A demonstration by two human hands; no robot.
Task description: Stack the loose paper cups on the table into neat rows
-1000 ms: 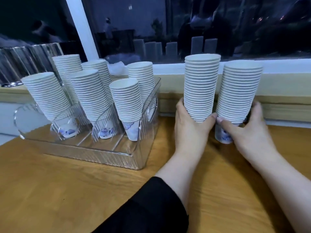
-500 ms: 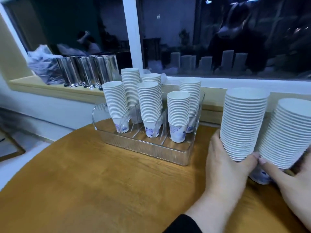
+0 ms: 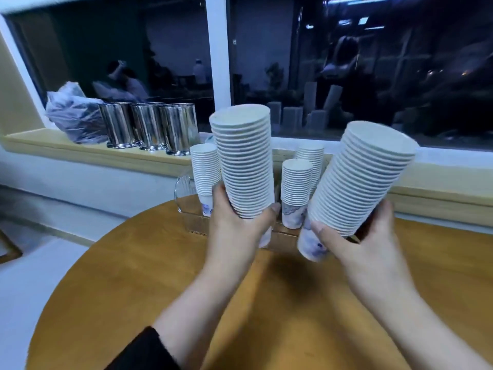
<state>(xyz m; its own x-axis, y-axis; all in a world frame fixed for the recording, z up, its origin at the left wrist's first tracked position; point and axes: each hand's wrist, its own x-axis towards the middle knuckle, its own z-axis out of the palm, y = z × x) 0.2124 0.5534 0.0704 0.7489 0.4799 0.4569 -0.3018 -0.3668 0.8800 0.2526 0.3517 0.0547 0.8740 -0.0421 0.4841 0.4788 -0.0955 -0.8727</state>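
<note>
We gripped one tall stack of paper cups [image 3: 244,161] in our left hand [image 3: 237,231], fingers and thumb curled round its lowest cups, and it stood nearly upright, leaning a little to the left, clear of the round wooden table [image 3: 133,284]. Our right hand [image 3: 357,241] gripped a second stack [image 3: 360,180] near its base, thumb across the blue-printed bottom cup, and this one tilted well to the right, also off the tabletop. Between and behind the two held stacks stood shorter stacks [image 3: 296,188] in a clear plastic organizer [image 3: 184,193] at the table's far edge. On the window ledge [image 3: 80,152] beyond sat three shiny metal canisters [image 3: 149,126] in a row, with a crumpled plastic bag [image 3: 72,113] just beside the leftmost one.
</note>
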